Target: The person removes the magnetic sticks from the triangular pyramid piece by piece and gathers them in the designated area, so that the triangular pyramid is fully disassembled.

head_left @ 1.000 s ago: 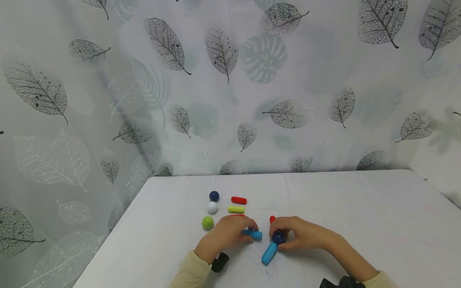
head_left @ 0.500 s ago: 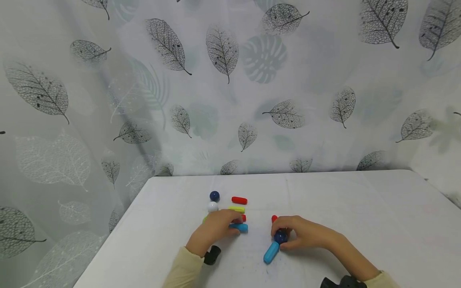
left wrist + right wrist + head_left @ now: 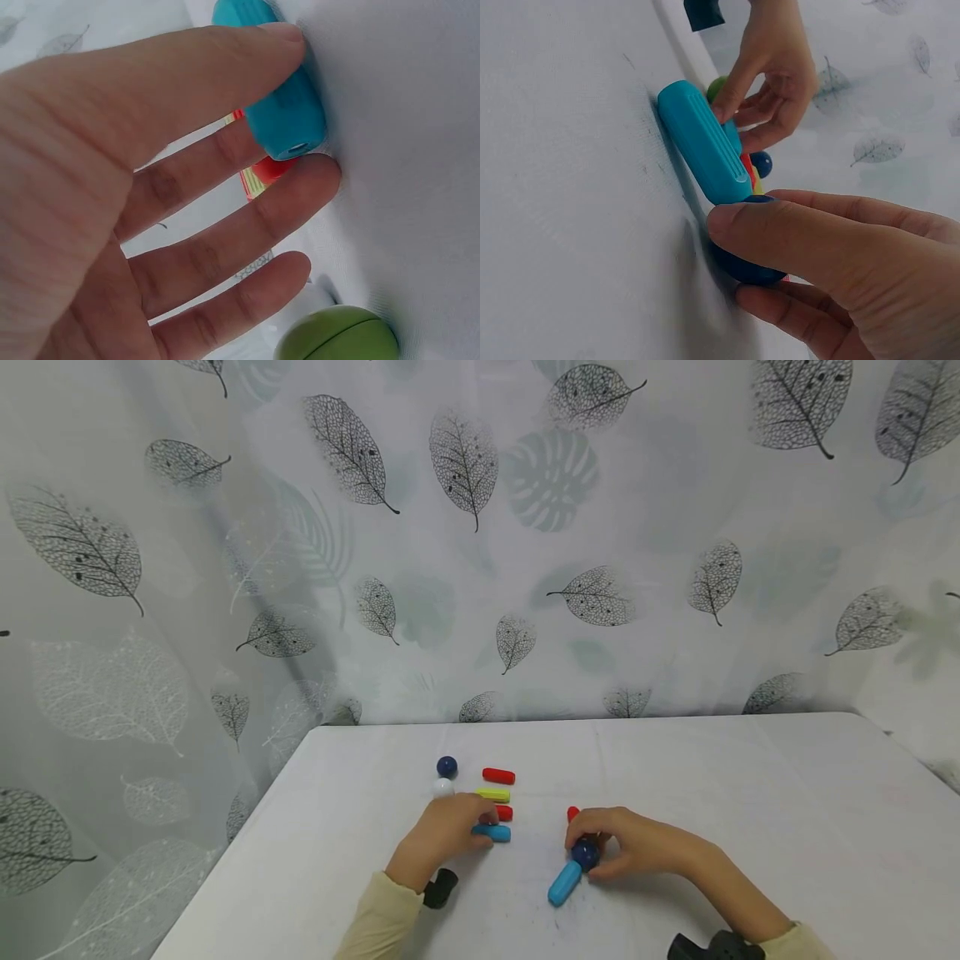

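Observation:
My left hand (image 3: pixel 442 831) pinches a short blue rod (image 3: pixel 495 833), its thumb lying across the rod (image 3: pixel 289 116) in the left wrist view. Just beyond that rod lies a red rod (image 3: pixel 505 813), partly covered by the fingers. On the right, my right hand (image 3: pixel 637 845) holds a dark blue ball (image 3: pixel 586 855) between thumb and fingers, low over the table. A second blue rod (image 3: pixel 565 884) meets the ball's near side; the right wrist view shows this ridged rod (image 3: pixel 705 142) end-on to it. Another red rod (image 3: pixel 573 813) peeks out behind the right fingers.
Farther back on the white table (image 3: pixel 712 777) lie a yellow-green rod (image 3: pixel 492 795) and another red rod (image 3: pixel 498 776). Left of them stand a dark blue ball (image 3: pixel 447 767) and a white ball (image 3: pixel 443 787). A green ball (image 3: pixel 341 337) sits beside the left hand.
My left hand has carried its blue rod leftward, to just in front of the red and yellow-green rods, and now hides the green ball in the head view. The right hand has barely moved.

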Tool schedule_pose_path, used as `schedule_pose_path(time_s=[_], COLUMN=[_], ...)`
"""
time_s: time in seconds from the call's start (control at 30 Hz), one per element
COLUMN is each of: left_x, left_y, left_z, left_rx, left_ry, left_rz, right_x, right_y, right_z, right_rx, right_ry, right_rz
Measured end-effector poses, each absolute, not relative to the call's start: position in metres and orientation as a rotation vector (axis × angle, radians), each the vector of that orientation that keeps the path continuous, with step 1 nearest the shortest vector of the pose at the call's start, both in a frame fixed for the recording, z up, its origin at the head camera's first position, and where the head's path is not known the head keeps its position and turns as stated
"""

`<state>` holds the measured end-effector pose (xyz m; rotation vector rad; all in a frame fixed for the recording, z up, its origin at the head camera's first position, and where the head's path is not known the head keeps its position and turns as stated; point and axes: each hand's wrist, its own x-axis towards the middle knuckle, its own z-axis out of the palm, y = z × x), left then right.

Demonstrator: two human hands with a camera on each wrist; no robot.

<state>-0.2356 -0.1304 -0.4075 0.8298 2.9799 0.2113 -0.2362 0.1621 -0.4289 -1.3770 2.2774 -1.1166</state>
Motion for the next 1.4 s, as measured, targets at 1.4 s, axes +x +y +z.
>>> schedule_pose_path(time_s=[1.4], left_x=[-0.215], left_y=[-0.083], left_z=[-0.412], left_rx=[1.133], left_ry=[2.708], left_rz=[0.425], right_x=[-0.230], right_y=[0.153], right_z=[-0.428], right_rx=[-1.456], right_ry=[2.411], right_rz=[-1.007])
